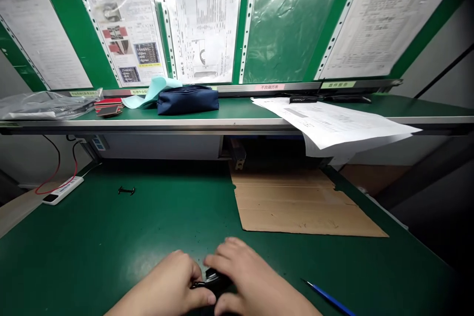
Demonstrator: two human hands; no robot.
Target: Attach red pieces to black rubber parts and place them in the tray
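Both my hands meet at the near edge of the green bench. My left hand (174,281) and my right hand (248,279) are closed together around a small black part (212,281), which shows only between the thumbs and fingers. Most of the part is hidden, so its shape is unclear. A thin metal bit sticks out of it toward my left thumb.
A flat cardboard sheet (296,202) lies on the bench mat at centre right, a blue pen (328,297) at near right, a small black clip (126,190) at far left, a white device (62,190) with red and black wires beyond. On the shelf: navy pouch (187,99), papers (333,123), plastic bag (40,104).
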